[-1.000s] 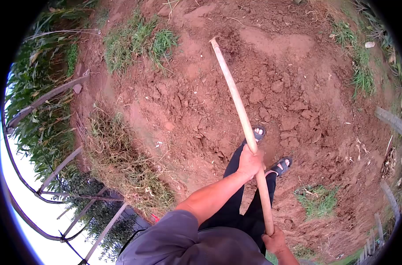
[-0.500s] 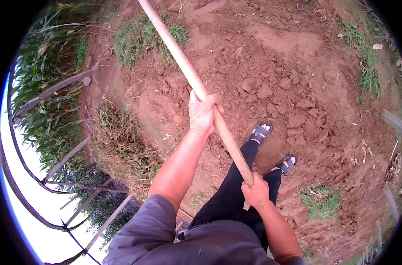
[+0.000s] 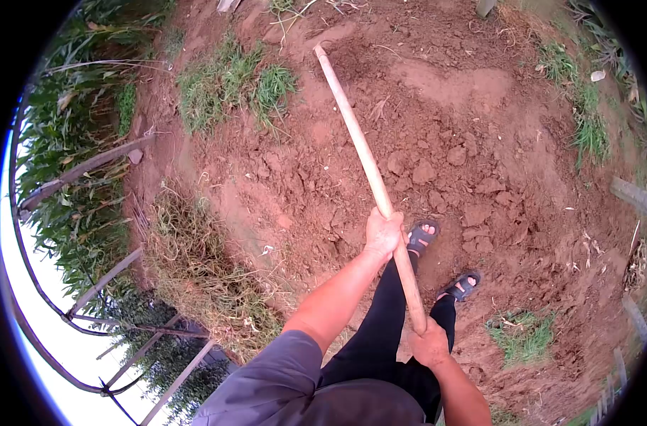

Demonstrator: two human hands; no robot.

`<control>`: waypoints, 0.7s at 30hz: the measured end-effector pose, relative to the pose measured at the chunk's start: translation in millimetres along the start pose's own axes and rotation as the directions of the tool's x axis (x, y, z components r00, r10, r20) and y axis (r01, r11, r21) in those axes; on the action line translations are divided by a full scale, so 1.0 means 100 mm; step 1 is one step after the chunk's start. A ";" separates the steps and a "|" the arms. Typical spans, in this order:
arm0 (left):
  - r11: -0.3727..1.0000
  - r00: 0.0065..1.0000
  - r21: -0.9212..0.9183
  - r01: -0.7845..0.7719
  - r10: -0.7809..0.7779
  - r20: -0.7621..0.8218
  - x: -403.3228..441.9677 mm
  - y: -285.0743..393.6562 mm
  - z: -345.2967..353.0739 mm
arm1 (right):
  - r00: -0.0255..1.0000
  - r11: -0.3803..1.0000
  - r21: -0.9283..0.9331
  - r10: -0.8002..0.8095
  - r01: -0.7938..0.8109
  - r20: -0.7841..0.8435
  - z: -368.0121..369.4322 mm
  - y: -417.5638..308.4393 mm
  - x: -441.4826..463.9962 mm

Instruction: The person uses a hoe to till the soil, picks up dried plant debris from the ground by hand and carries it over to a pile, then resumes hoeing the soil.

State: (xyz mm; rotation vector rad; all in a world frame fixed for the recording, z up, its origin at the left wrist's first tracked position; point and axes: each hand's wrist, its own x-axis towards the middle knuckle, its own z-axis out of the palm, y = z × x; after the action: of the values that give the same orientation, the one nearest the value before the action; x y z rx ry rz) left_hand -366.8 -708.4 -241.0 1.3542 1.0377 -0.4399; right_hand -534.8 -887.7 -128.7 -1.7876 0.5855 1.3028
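Note:
A hoe with a long, pale wooden handle slants across the middle of the view. Its far end rests at the soil near the top, and the head there is mostly hidden in the reddish earth. My left hand is wrapped round the handle partway down. Close to my body, my right hand is closed round the near end of the same handle. Broken clods of soil lie to the right of the handle, beyond my sandalled feet.
A heap of dry, pulled weeds lies on the left, with a grass tuft farther up. Tall corn plants and a frame of curved poles border the left side. Another grass patch grows at the right.
The hoe's far end has come down into view at the soil near the top. Both hands have moved lower and slightly right, still gripping the handle.

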 end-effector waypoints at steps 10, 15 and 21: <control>0.971 0.952 -0.029 0.239 -0.240 -0.191 -0.73 -0.45 -0.19 | 0.992 0.980 -0.200 0.037 -0.013 0.117 -0.24 0.43 -0.67; 0.975 0.965 -0.155 0.162 -0.189 -0.181 -0.87 -0.22 -0.42 | 0.995 0.961 -0.267 -0.057 0.078 0.084 -0.26 0.41 -0.63; 0.940 0.996 -0.332 -0.081 0.084 -0.003 -0.80 0.94 -0.50 | 0.949 0.938 -0.174 -0.312 0.300 -0.045 -0.28 -0.06 -0.43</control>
State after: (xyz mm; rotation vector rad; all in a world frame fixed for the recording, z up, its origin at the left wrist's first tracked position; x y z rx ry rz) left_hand -351.2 -664.4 -116.3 1.0868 0.9912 -0.1975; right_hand -530.4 -911.6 -83.7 -1.9762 0.2271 1.1008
